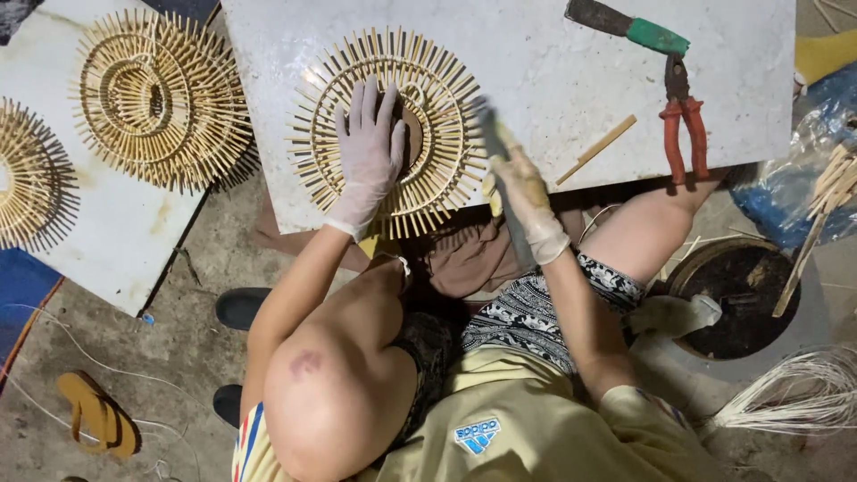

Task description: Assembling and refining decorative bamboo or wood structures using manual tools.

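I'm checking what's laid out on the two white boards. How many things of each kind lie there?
Round stick-work frames: 3, one under the left hand, one at, one cut off at the edge
Red-handled pliers: 1
Green-handled tool: 1
Loose stick: 1
Total: 6

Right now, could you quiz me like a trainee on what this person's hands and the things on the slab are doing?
1. True or false: the left hand lies flat on the round sunburst frame of bamboo sticks.
2. What does the right hand grip? A) red-handled pliers B) a blurred tool with a flat blade C) a sandal
3. Fill in: the red-handled pliers lie on the white slab, beside a tool with a ____ handle.

Key: 1 true. 2 B; it is too blurred to name. 3 green.
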